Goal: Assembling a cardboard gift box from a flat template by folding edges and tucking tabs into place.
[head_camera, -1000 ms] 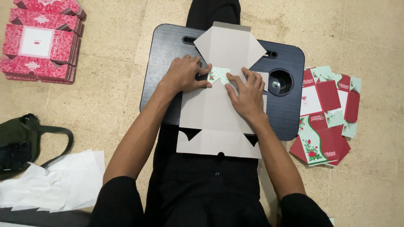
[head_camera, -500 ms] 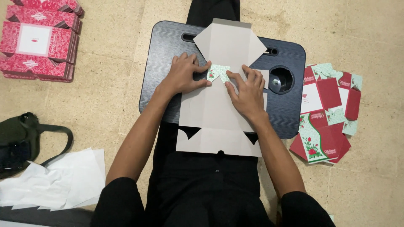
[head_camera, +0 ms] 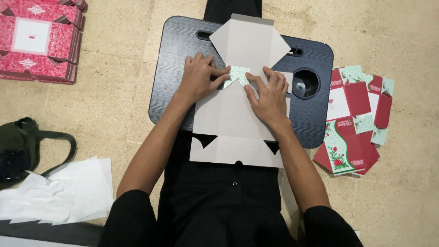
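The fingers of the left hand [head_camera: 198,77] are curled, their tips pressing down on a small folded flap [head_camera: 238,74] with a green-and-white pattern, at the flap's left edge; they pinch nothing that can be seen, only bear down. The right hand [head_camera: 269,97] lies flatter, its fingers spread a little, with the thumb and first fingertips touching the same flap from the right, so the flap sits between the two sets of fingertips at the narrow waist of the sheet. That flap belongs to a flat cardboard box blank [head_camera: 240,105], grey plain side up, which runs away from the person: a broad panel with angled corners beyond the hands, a longer panel under the right palm, and a near edge with two dark triangular notches that overhangs the lap. The blank lies on a black lap desk [head_camera: 176,68] with a round cup recess [head_camera: 305,83] just right of the right hand and slots along its far edge. The desk rests over the person's black-clad legs on a tan tiled floor [head_camera: 119,82]. To the right on the floor lies a pile of unfolded printed blanks [head_camera: 356,119], red, white and green. At the upper left stands a stack of red boxes [head_camera: 39,39]. At the lower left are white paper sheets [head_camera: 55,196] and, just beside them, a dark bag [head_camera: 18,151] with a strap.
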